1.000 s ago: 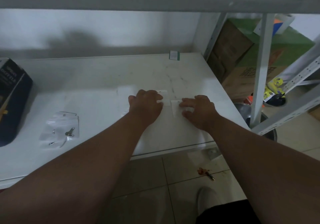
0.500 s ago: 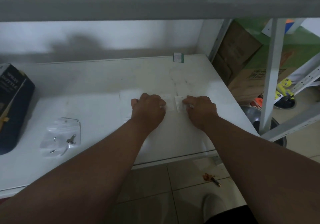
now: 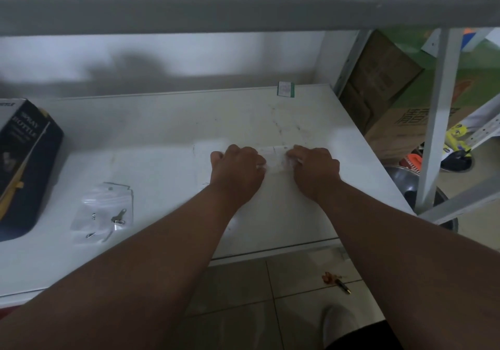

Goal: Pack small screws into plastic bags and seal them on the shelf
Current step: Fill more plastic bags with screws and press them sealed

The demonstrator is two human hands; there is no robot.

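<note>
Since approx. a second ago the two hands have been drawn closer together over the small plastic bag [image 3: 275, 160], and the gap of bag film seen between them has been narrowed; earlier the right hand lay flatter and further toward the shelf's right edge. The left hand [image 3: 238, 167] is now curled, knuckles up, with fingertips pressed onto or pinched on the bag's left end; the right hand [image 3: 315, 167] is likewise curled over the bag's right end, fingers bent down onto it. Whether each grip is a true pinch or only a downward press can't be told, as the fingertips are hidden under the knuckles. The bag is lying flat on the white shelf [image 3: 162, 138], mid-right, between and under both hands, w/ a strip along its far edge visible. Contents can't be made out through the film. Judged from the inward travel, the zip strip is prob. being pressed shut along its length, so sealing of this bag looks nearly done. A pile of other clear bags [image 3: 104, 211] w/ a few loose screws [image 3: 119, 217] on or in it is lying well apart to the left, near the dark spray-bottle box [image 3: 25, 160], so more packing seems to be left. A small green-edged label [image 3: 286, 89] is stuck at the shelf's back edge.
</note>
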